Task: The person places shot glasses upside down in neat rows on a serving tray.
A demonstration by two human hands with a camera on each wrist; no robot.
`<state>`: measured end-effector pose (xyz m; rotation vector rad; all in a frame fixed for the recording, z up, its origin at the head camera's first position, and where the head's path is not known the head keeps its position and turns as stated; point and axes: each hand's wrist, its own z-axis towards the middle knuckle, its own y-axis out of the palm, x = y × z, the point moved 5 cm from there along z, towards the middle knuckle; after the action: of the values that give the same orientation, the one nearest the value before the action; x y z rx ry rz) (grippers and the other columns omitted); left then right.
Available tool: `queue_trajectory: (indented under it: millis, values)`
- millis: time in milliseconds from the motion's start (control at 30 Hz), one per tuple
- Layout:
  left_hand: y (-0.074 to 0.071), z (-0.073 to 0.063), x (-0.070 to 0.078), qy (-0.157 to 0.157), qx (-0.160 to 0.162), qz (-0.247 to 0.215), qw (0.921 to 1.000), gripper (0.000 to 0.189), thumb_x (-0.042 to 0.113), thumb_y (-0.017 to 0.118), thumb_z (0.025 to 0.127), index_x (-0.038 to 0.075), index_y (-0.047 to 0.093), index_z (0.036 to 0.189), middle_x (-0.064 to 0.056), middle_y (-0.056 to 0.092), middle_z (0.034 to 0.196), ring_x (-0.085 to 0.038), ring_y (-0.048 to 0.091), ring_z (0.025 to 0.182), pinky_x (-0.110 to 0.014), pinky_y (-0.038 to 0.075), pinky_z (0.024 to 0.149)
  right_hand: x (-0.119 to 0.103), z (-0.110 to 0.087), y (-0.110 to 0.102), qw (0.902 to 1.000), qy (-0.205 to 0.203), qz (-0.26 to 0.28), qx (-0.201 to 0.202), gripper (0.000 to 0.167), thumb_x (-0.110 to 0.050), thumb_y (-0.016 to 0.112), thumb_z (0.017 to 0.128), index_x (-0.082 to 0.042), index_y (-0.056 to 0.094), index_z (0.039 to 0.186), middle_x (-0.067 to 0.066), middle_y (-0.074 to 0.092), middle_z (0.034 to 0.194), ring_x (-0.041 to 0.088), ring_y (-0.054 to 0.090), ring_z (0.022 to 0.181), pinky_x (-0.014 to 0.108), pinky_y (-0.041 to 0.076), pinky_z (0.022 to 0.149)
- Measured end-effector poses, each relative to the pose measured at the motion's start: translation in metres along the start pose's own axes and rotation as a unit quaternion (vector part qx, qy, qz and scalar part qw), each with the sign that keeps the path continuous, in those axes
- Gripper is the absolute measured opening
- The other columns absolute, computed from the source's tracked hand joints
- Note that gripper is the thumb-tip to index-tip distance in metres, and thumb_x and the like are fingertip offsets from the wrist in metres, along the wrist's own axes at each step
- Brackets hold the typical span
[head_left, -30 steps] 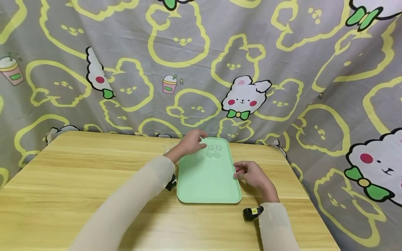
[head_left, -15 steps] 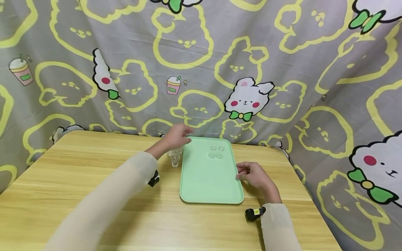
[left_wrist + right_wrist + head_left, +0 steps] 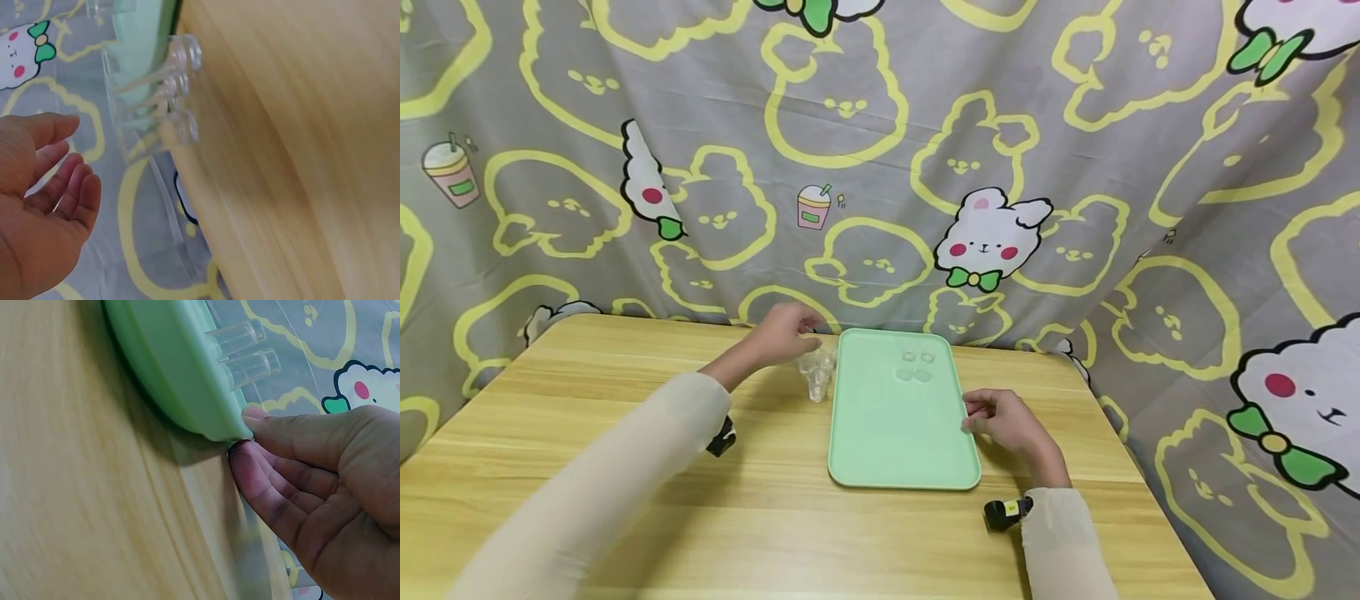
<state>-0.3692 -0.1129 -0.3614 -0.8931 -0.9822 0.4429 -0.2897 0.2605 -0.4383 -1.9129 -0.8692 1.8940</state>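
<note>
A light green tray (image 3: pixel 898 433) lies on the table. On its far right part stand two small clear glasses (image 3: pixel 917 367), seen side by side in the right wrist view. My right hand (image 3: pixel 1003 421) pinches the tray's right rim, thumb on top and fingers under the edge (image 3: pixel 240 434). My left hand (image 3: pixel 782 335) is over the table left of the tray, fingers loosely bent and nothing in them. Just beside it stands a cluster of several clear glasses (image 3: pixel 817 375). In the left wrist view a gap separates the fingers from these clustered glasses (image 3: pixel 156 94).
The wooden table (image 3: pixel 625 417) extends widely to the left and front. A grey curtain (image 3: pixel 715 108) with yellow outlines and rabbit prints hangs right behind the table's back edge and along the right side. Black wrist cameras (image 3: pixel 1007 512) sit under both cuffs.
My left hand has moved left, from beside the two glasses on the tray to the glasses left of it. My right hand has stayed at the tray's rim.
</note>
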Motion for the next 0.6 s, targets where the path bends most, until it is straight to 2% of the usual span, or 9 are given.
queue_trajectory:
  millis: [233,400,600]
  values:
    - [-0.005,-0.014,-0.016,0.000,-0.005,0.001,1.0000,0.040,0.008,0.076,0.090,-0.003,0.068,0.127,-0.021,0.070,0.119,-0.037,0.065,0.105,-0.050,0.054,0.091,0.000,0.000,0.000,1.0000,0.001,-0.003,0.001,0.044,-0.001,0.074,0.093,0.008,0.061,0.134,0.013,0.068,0.112,0.021,0.063,0.096,0.032,0.055,0.081]
    - [-0.007,-0.022,-0.025,-0.016,-0.004,0.001,0.9999,0.042,0.009,0.077,0.089,-0.005,0.067,0.128,-0.022,0.068,0.117,-0.035,0.065,0.102,-0.050,0.054,0.090,0.000,0.000,0.001,1.0000,0.001,-0.003,-0.001,0.044,-0.002,0.074,0.093,0.008,0.061,0.134,0.012,0.069,0.113,0.021,0.064,0.096,0.032,0.055,0.081]
    - [-0.003,-0.026,-0.034,-0.040,-0.023,-0.010,0.9989,0.047,0.011,0.078,0.090,-0.003,0.064,0.133,-0.022,0.067,0.121,-0.037,0.065,0.106,-0.051,0.055,0.091,0.000,0.000,0.000,1.0000,0.003,-0.004,0.002,0.044,-0.002,0.074,0.093,0.008,0.061,0.134,0.013,0.069,0.113,0.021,0.064,0.096,0.032,0.055,0.082]
